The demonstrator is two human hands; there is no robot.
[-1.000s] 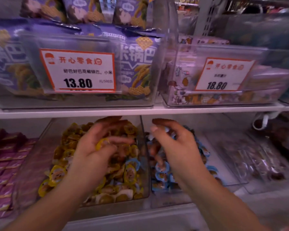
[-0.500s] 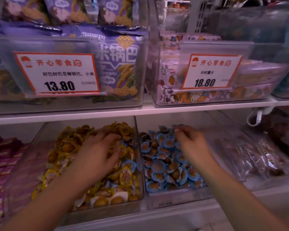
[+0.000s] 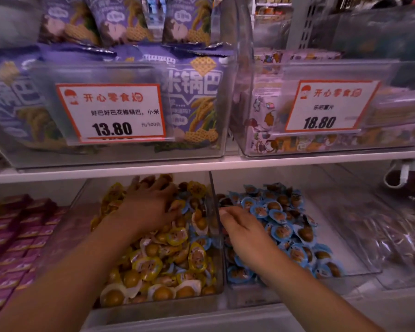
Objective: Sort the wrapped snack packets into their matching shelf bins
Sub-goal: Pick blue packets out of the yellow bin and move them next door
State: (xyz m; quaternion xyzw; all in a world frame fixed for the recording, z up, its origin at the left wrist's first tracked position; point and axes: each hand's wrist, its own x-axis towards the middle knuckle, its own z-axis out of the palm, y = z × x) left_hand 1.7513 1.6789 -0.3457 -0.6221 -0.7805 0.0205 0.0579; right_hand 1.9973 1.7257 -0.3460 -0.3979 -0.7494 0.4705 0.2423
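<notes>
Two clear bins stand side by side on the lower shelf. The left bin holds yellow-wrapped snack packets, with a few blue-wrapped ones mixed in near the divider. The right bin holds blue-wrapped packets. My left hand lies on the back of the yellow pile with its fingers spread. My right hand hovers over the left side of the blue bin, fingertips against the divider wall; its palm side is hidden.
The upper shelf edge hangs just above both hands. Above it are a bin of purple bags with a 13.80 tag and a bin with an 18.80 tag. Pink boxes sit left; a clear bin of brownish packets sits right.
My left hand went from raised, pinching a yellow packet, down and deeper onto the yellow pile. My right hand reached to the back of the blue bin, then drew back left to the divider.
</notes>
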